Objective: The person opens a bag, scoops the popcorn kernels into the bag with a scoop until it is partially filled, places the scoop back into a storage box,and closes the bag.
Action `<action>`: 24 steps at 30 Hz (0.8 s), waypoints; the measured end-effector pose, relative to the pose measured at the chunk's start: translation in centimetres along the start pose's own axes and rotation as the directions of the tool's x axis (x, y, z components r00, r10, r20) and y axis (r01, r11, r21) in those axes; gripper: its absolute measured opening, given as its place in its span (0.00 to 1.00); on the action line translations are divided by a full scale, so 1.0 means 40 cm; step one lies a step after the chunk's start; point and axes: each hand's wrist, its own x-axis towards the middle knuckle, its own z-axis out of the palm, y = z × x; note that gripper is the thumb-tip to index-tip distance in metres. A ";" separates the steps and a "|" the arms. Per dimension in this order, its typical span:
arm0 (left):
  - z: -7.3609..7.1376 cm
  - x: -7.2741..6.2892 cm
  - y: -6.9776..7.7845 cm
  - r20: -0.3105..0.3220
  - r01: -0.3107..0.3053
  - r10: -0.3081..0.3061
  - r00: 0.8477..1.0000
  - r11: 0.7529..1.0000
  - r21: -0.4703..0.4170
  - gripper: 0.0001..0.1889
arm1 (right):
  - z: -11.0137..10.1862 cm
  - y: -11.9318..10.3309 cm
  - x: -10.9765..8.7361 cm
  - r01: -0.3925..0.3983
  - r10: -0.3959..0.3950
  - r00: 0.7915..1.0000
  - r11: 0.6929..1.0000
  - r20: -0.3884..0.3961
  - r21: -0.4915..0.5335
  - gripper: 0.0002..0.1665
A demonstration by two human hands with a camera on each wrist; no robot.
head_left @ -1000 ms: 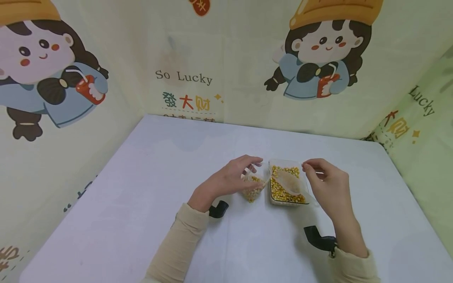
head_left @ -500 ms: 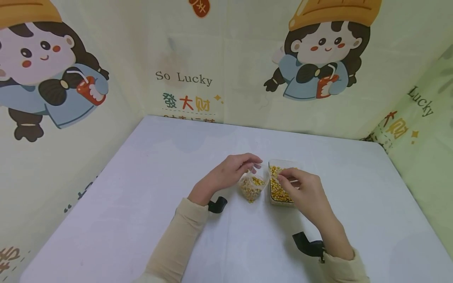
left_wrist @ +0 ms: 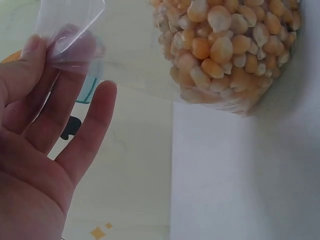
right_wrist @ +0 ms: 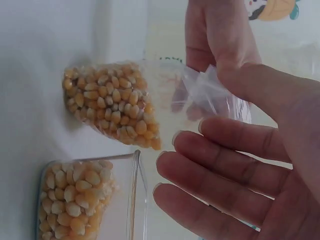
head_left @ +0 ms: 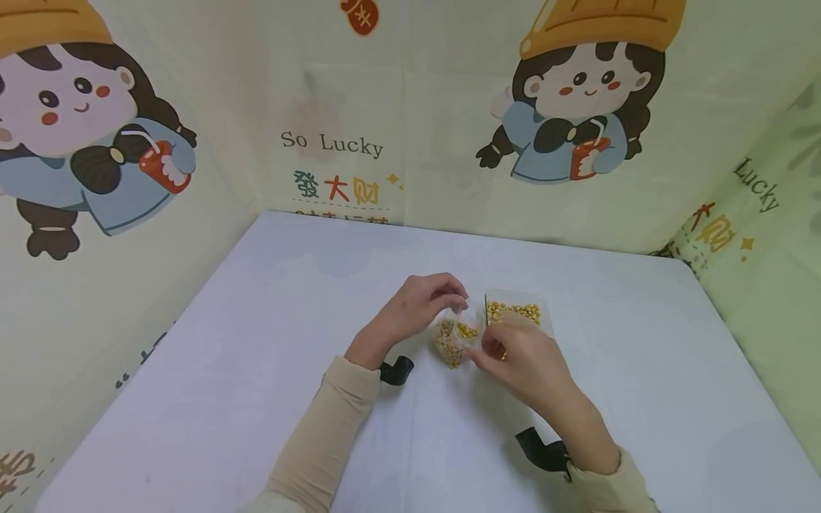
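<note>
A clear plastic bag (head_left: 452, 342) of corn kernels stands on the table, its kernels packed in the lower part. My left hand (head_left: 417, 306) pinches the bag's upper film; the left wrist view shows the thumb and forefinger on it, other fingers apart. My right hand (head_left: 522, 363) is at the bag's right side, over the box. In the right wrist view its fingers (right_wrist: 215, 185) are fairly straight and spread, with loose bag film (right_wrist: 210, 97) between thumb and forefinger. The clear rectangular box (head_left: 545, 317) holds more corn kernels and is partly hidden by the right hand.
The white table (head_left: 288, 320) runs back to a printed cloth backdrop (head_left: 449, 192) with cartoon figures and lettering. Black curved mounts (head_left: 544, 450) stick out by both wrists. The box stands close to the right of the bag.
My right hand has moved left from the far side of the box to the bag, and the film stretched over the box has drawn in. My left hand keeps its place with a slight shift.
</note>
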 end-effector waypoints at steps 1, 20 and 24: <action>0.000 -0.001 0.000 -0.011 0.002 -0.002 1.000 1.000 -0.006 0.05 | 0.002 -0.002 0.001 0.006 -0.006 1.000 1.000 -0.011 -0.018 0.15; -0.057 -0.053 0.013 -0.130 0.078 -0.094 0.987 0.989 -0.124 0.03 | -0.052 0.055 0.043 -0.112 0.120 0.992 0.972 -0.027 0.206 0.06; -0.060 -0.068 0.020 -0.122 0.084 -0.100 0.987 0.987 -0.136 0.04 | -0.054 0.073 0.057 -0.139 0.151 0.988 0.959 -0.030 0.248 0.06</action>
